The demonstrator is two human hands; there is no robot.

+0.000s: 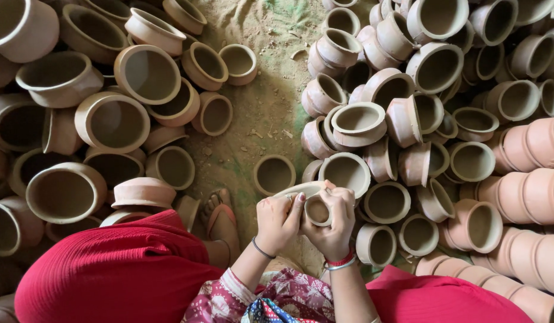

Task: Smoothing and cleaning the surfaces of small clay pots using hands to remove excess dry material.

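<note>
Left hand [279,222] and right hand [334,224] jointly gripped a small clay pot [316,209] over the floor [259,113]. Risk: a slipped grip could drop it onto stacked pots [373,128], chipping rims.

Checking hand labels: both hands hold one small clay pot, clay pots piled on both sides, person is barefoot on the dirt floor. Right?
Not quite. The head view shows a red sandal on the foot, so the person is not barefoot. The rest stands: left hand and right hand hold one small clay pot, with clay pots piled on both sides of the dirt floor.
</note>
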